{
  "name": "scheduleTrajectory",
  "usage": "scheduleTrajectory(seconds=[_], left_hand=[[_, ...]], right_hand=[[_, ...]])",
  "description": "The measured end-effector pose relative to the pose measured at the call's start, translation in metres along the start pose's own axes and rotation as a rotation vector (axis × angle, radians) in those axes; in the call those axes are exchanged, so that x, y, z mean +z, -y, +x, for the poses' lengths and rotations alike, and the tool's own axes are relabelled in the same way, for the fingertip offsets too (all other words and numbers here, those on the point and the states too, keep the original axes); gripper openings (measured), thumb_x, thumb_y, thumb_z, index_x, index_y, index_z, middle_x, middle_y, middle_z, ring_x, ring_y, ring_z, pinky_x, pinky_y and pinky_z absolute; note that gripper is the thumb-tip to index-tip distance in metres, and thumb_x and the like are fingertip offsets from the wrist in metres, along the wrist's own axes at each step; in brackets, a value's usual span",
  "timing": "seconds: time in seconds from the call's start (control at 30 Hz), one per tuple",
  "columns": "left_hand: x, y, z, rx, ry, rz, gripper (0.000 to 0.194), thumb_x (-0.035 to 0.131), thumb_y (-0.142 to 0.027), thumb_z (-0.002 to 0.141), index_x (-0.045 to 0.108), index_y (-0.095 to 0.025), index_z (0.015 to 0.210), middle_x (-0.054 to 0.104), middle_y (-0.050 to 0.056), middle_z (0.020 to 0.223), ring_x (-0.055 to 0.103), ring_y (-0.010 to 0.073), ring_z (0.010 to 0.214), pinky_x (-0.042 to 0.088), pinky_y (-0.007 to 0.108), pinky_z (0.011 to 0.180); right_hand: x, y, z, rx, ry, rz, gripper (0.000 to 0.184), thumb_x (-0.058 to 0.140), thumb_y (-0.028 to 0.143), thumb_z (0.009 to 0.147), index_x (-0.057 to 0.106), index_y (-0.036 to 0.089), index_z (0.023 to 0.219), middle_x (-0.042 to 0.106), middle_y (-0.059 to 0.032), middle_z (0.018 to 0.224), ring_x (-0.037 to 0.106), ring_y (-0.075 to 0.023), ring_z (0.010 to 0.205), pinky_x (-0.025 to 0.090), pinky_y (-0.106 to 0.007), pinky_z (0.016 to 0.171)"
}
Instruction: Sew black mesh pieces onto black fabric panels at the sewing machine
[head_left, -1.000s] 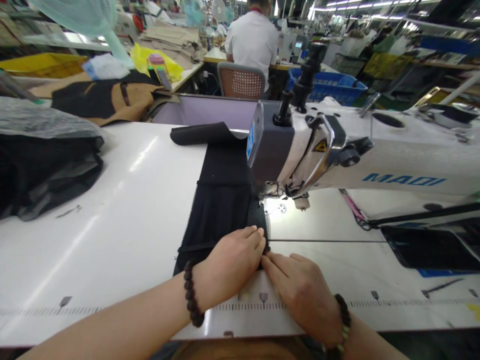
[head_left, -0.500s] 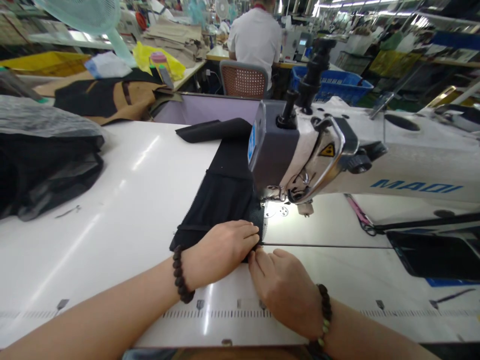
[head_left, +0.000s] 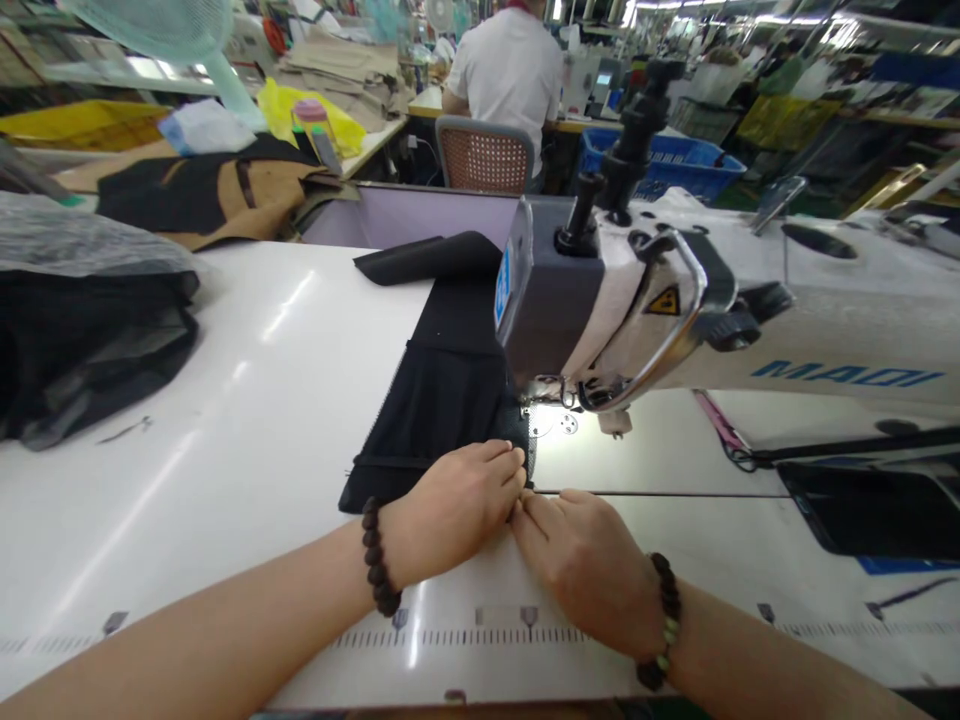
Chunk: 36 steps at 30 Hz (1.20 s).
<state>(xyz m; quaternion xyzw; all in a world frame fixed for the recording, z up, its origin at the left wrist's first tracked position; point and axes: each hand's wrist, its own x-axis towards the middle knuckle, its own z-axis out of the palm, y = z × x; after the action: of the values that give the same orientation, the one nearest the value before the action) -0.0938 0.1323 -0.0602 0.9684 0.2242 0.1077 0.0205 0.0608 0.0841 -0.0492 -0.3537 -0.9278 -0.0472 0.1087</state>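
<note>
A black fabric piece (head_left: 439,400) lies on the white sewing table, its right edge under the needle area of the sewing machine (head_left: 555,290). My left hand (head_left: 461,500) rests on the near right corner of the fabric, fingers closed and pressed together at its edge. Close against it, my right hand (head_left: 577,550) pinches the same near edge, fingertips almost touching the left ones. Both sets of fingertips partly hide the cloth between them. At the far end the fabric curls over in a loose fold (head_left: 435,258).
A dark sheer cloth heap (head_left: 90,340) lies on the left. To the right are a black phone (head_left: 877,510) and pink-handled snips (head_left: 720,420). A ruler strip (head_left: 480,636) runs along the front edge. Beyond, a person (head_left: 506,75) sits near a blue basket (head_left: 690,165).
Both hands have shifted slightly right along the near edge of the fabric, still closed on it. The camera view has moved a little; the fabric lies nearly the same.
</note>
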Motion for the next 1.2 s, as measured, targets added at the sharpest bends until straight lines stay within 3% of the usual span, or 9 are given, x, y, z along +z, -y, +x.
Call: scheduleTrajectory(seconds=[0.23,0.43,0.57,0.83,1.03,1.2], left_hand=[[0.0,0.009,0.012,-0.067,0.088,-0.01,0.015,0.047,-0.011,0.082,0.059,-0.008,0.091,0.06,0.009,0.098,0.053,0.0197,0.095,0.045,0.033,0.087],[-0.002,0.02,0.024,-0.154,0.128,-0.048,0.012,0.051,-0.017,0.082,0.059,-0.01,0.087,0.058,0.01,0.096,0.051,0.0209,0.091,0.047,0.034,0.08],[0.002,0.026,0.025,-0.183,0.047,-0.025,0.014,0.046,-0.014,0.084,0.06,-0.01,0.085,0.056,0.011,0.097,0.05,0.0213,0.092,0.046,0.035,0.079],[0.004,0.033,0.018,-0.259,-0.174,-0.214,0.024,0.042,-0.016,0.086,0.06,-0.012,0.071,0.057,0.005,0.074,0.053,0.0154,0.072,0.046,0.027,0.064],[0.009,0.029,0.021,-0.276,-0.244,-0.186,0.022,0.046,-0.014,0.082,0.059,-0.012,0.064,0.055,0.004,0.067,0.051,0.0145,0.066,0.045,0.026,0.06],[0.011,0.028,0.022,-0.352,-0.22,-0.237,0.022,0.046,-0.013,0.081,0.058,-0.013,0.062,0.055,0.003,0.069,0.051,0.0135,0.067,0.045,0.025,0.061]], right_hand=[[0.003,-0.014,0.005,-0.007,0.009,-0.018,0.018,0.045,0.0,0.072,0.057,0.012,0.073,0.058,-0.0061,0.067,0.048,-0.0183,0.052,0.033,-0.031,0.046],[0.01,-0.027,0.011,0.028,-0.069,-0.059,0.017,0.045,0.001,0.076,0.059,0.011,0.074,0.059,-0.0058,0.068,0.048,-0.017,0.05,0.032,-0.03,0.045],[0.013,-0.033,0.013,0.046,-0.08,-0.062,0.017,0.045,0.004,0.079,0.06,0.01,0.078,0.061,-0.0054,0.069,0.051,-0.0169,0.051,0.034,-0.03,0.045],[0.006,-0.031,0.001,0.004,-0.057,0.005,0.038,0.024,0.002,0.087,0.062,0.008,0.085,0.065,-0.0142,0.096,0.06,-0.016,0.064,0.04,-0.028,0.047],[0.006,-0.03,0.001,-0.004,-0.049,0.023,0.039,0.023,0.002,0.088,0.061,0.007,0.084,0.065,-0.0164,0.096,0.061,-0.0169,0.064,0.041,-0.028,0.046],[0.006,-0.029,0.001,0.006,-0.027,0.039,0.039,0.023,0.001,0.086,0.06,0.01,0.081,0.065,-0.0152,0.095,0.059,-0.0154,0.06,0.04,-0.028,0.047]])
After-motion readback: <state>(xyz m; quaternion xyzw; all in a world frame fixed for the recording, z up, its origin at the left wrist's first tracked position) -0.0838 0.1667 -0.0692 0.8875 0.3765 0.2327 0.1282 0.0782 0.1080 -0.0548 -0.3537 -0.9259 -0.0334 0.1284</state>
